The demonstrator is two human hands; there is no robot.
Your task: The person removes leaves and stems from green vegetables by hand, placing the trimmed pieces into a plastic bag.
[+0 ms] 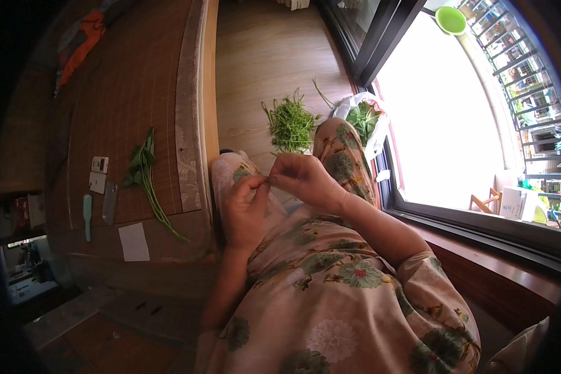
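My left hand (246, 210) and my right hand (306, 180) meet above my lap, thumbs and forefingers pinched tip to tip. Whether something small sits between the fingertips is too fine to see. Past my knees, a heap of cut green stems (290, 122) lies on the wooden floor. Beside it, against my right knee, a white plastic bag (379, 135) holds leafy greens (363, 119). To my left, a bunch of long-stemmed leafy greens (146, 170) rests on a mat-covered bed (121, 103).
Several items lie on the bed: a white phone (97, 183), a phone in a grey case (110, 204), a small white device (100, 164), a teal hairbrush (87, 216) and a white paper sheet (134, 241). A dark-framed sliding door (388, 42) stands at right, with a green basin (450, 20) beyond.
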